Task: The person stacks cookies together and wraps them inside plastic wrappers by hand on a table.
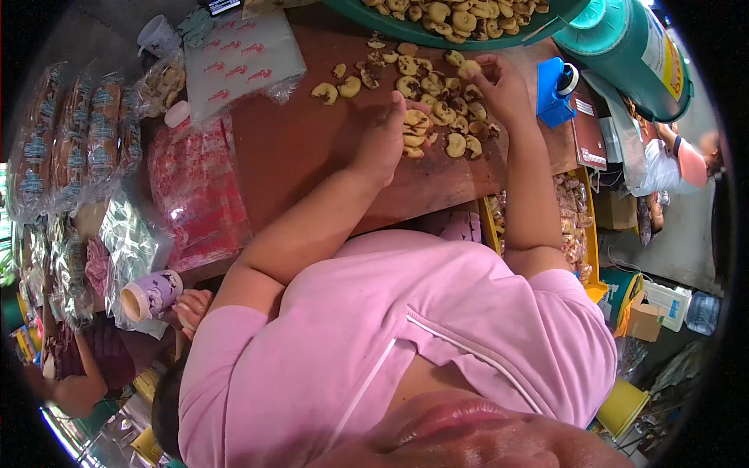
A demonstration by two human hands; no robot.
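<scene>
My left hand rests at the table's near side, its fingers curled round a small stack of cookies with dark brown swirls. At the right of the loose pile, my right hand pinches a single cookie between thumb and fingers. Spread on the brown table between and beyond my hands lie many curved, yellowish cookies with dark crumbs among them. A green basin heaped with the same cookies stands at the far edge.
A blue tape dispenser and a green bucket stand at right. Printed plastic bags, red-patterned plastic and wrapped bread lie at left. Another person's hand is near a purple cup. A yellow crate holds packets.
</scene>
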